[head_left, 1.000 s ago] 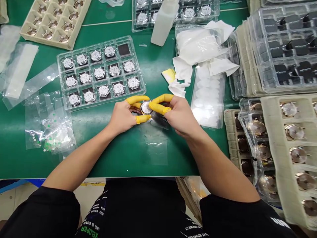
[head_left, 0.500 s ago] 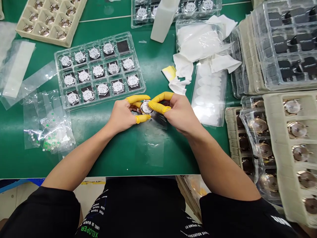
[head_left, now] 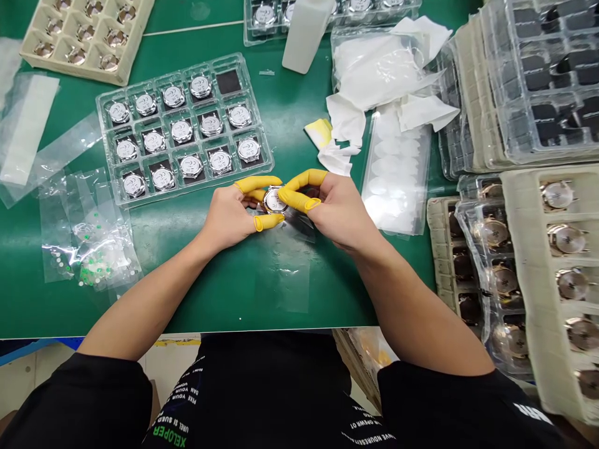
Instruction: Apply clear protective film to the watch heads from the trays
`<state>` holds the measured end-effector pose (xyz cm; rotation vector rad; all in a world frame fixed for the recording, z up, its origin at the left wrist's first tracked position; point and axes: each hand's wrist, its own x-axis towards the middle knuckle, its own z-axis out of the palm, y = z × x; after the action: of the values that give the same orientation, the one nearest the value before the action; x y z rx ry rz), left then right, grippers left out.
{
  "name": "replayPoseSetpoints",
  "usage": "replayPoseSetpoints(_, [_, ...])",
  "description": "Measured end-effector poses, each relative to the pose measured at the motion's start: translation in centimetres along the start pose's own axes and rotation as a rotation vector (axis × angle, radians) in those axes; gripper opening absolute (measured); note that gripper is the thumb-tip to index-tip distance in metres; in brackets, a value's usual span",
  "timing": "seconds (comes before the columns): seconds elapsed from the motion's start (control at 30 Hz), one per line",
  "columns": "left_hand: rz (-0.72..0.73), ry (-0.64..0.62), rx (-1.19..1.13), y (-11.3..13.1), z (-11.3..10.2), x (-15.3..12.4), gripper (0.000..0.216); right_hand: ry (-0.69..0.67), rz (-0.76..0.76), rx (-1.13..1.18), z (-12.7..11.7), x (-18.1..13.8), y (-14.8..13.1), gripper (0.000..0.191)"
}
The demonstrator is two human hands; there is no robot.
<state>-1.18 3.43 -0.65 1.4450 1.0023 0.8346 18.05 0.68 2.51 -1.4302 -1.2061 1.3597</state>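
Both my hands meet over the green mat and pinch one round watch case between them. My left hand grips its left side with yellow finger cots on thumb and forefinger. My right hand closes on its right side, also in yellow cots, with a bit of clear film under the fingers. A clear plastic tray holding several silver watch cases lies just beyond my left hand; one corner cell shows only a dark pad.
Clear film sheets lie on the mat near me. Bags with green dots sit at left. A beige tray is far left. White wipes and a white bottle stand behind. Stacked trays fill the right.
The hands hold the same grip on the watch case. The view has shifted slightly, so everything sits a little higher and more to the left in the picture.
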Motion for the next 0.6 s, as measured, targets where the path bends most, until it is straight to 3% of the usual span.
replayPoseSetpoints(0.17, [-0.003,-0.002,0.008,0.2,0.0,0.1,0.061,0.026,-0.029,-0.009,-0.4,0.2,-0.2,0.040])
replayPoseSetpoints(0.3, [-0.027,0.025,-0.011,0.4,0.0,0.0,0.061,0.290,-0.167,0.090,-2.9,1.3,-0.3,0.036])
replayPoseSetpoints(0.37, [-0.032,0.029,-0.010,0.5,0.0,0.0,0.060,0.357,-0.208,0.149,-4.1,1.8,-0.2,0.040])
replayPoseSetpoints(0.47, [-0.037,0.031,-0.015,0.4,0.1,0.0,0.061,0.301,-0.182,0.195,-4.3,2.0,-0.2,0.044])
replayPoseSetpoints(0.53, [-0.032,0.038,-0.019,0.3,0.1,0.0,0.061,0.214,-0.127,0.198,-3.4,1.6,-0.3,0.045])
replayPoseSetpoints(0.6, [-0.019,0.047,-0.016,0.2,0.1,0.0,0.060,0.137,-0.063,0.180,-2.2,1.1,-0.5,0.058])
